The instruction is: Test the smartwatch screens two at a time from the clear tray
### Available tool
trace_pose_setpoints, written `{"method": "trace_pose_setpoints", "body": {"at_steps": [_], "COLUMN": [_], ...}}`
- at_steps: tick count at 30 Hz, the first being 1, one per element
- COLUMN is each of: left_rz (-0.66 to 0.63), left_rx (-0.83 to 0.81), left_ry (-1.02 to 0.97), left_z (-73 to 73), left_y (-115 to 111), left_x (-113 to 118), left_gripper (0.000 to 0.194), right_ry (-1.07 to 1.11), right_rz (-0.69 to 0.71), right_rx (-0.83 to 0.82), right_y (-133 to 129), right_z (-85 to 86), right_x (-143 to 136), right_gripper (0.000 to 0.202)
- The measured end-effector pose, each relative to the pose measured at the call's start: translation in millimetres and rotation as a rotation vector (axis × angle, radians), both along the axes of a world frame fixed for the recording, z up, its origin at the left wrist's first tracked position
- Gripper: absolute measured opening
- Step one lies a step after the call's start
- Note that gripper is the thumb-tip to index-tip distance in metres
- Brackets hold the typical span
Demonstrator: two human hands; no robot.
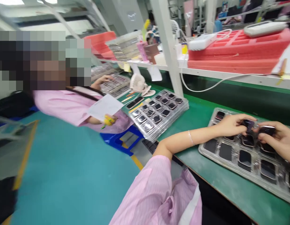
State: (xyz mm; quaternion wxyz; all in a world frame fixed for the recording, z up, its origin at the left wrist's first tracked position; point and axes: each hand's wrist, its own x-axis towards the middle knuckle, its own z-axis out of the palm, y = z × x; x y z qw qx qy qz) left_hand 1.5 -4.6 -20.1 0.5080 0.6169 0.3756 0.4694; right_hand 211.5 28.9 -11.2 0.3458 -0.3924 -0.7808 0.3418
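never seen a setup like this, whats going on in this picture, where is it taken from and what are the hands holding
There is no robot here, just a person's bare hands. The single picture comes from a camera worn on that person's head, looking forward and down. The left hand holds a dark square piece, rather like a watch face; the right hand holds a similar piece. Both hands are over a clear plastic tray of such pieces on a green bench. Farther left are more trays, a small fan and a co-worker.
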Motion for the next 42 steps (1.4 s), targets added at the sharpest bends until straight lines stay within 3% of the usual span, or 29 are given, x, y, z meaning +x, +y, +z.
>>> {"method": "trace_pose_setpoints", "body": {"at_steps": [3, 7, 15, 23, 28, 34, 42], "left_rz": [0.074, 0.109, 0.148, 0.170, 0.174, 0.177, 0.159], "left_rx": [-0.018, -0.103, -0.089, -0.122, -0.116, -0.113, -0.120], "left_ry": [-0.055, -0.003, 0.092, 0.097, 0.111, 0.096, 0.077], "left_z": [9.8, 21.8, 22.7, 29.4, 25.9, 20.2, 26.3], "left_y": [-8.5, -12.6, -11.0, -13.2, -11.2, -8.4, -11.1], "left_x": [1.1, -2.8, -3.8, -1.9, -3.0, -3.7, -2.7], "left_gripper": [0.052, 0.050, 0.046, 0.050, 0.049, 0.050, 0.052], "right_ry": [0.073, 0.168, 0.225, 0.285, 0.279, 0.262, 0.283], "right_rz": [0.084, 0.153, 0.212, 0.211, 0.201, 0.214, 0.245], "right_rx": [-0.115, -0.098, -0.086, -0.286, -0.235, -0.287, -0.122], "right_y": [-11.1, -9.3, -3.4, -1.3, -3.3, -2.9, -3.0], "right_z": [11.3, 13.5, 6.0, 6.4, 8.6, 8.5, 8.7], "right_x": [-5.0, -12.6, -12.9, -12.6, -12.1, -11.7, -10.8], "right_gripper": [0.032, 0.029, 0.037, 0.025, 0.032, 0.024, 0.024]}}
